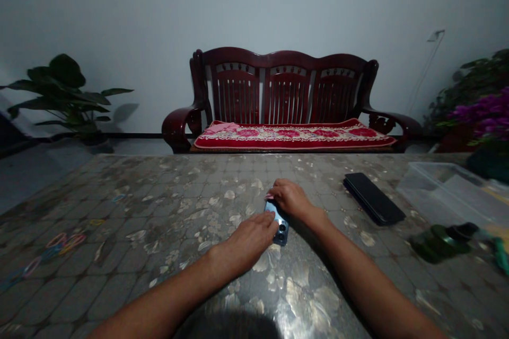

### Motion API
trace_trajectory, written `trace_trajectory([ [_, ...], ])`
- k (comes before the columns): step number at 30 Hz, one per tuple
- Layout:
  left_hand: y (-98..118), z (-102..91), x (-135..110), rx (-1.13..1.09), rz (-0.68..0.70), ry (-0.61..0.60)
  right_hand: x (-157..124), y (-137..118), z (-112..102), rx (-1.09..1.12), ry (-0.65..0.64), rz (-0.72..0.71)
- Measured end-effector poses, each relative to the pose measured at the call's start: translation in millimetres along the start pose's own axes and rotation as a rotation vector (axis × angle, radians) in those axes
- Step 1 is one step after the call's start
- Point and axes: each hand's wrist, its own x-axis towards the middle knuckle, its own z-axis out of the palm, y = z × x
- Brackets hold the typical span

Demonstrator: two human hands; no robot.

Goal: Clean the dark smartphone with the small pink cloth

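A blue phone point(280, 225) lies face down on the patterned table point(159, 233), its camera lenses showing at the near end. My left hand point(254, 237) rests on its left edge with fingers curled over it. My right hand point(289, 197) covers the far end, fingers bent down onto it. Both hands grip the phone between them.
A black phone or case point(374, 197) lies to the right. A clear plastic box point(449, 190) and dark green objects point(439, 241) sit at the far right. Coloured rubber bands point(59, 243) are scattered on the left. A wooden bench point(286, 100) stands behind the table.
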Motion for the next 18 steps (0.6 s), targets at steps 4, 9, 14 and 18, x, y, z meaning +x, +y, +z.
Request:
trace_trajectory([
  [4,-0.1,-0.4,-1.8,0.027,0.006,0.014,1.7,-1.6,0.4,-0.041,0.053,0.066],
  [9,1.4,-2.6,-0.3,0.057,0.007,-0.005,-1.5,-1.4,1.8,0.058,-0.077,-0.088],
  [14,-0.6,-0.8,1.0,0.021,0.017,0.0,-1.1,7.9,-1.9,0.123,-0.093,-0.099],
  [18,-1.6,1.2,0.8,0.039,0.016,-0.004,-2.6,16.1,-9.2,-0.058,0.067,0.146],
])
